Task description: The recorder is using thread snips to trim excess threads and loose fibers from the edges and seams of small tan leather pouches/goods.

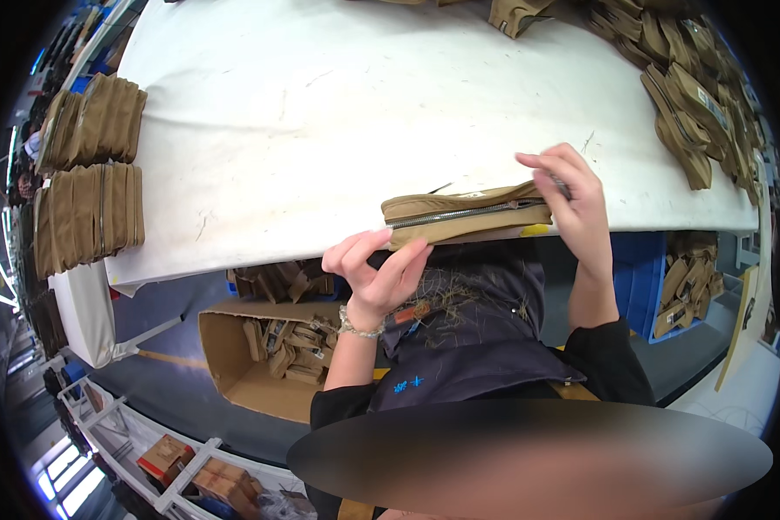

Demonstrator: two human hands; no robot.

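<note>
A brown fabric pouch with a metal zipper lies along the near edge of the white-covered table, its zipper side facing me. My left hand pinches the pouch's left end between thumb and fingers. At the right end is my right hand, with a small dark tool partly hidden in its curled fingers; what kind of tool cannot be told. Its thumb is close to the pouch, and whether it touches is unclear. Cut thread ends cling to the dark apron on my lap.
Stacked brown pouches stand at the table's left edge. More pouches are heaped at the right and far edges. Beneath the table, a cardboard box and a blue bin hold further pouches. Loose threads are scattered over the tabletop.
</note>
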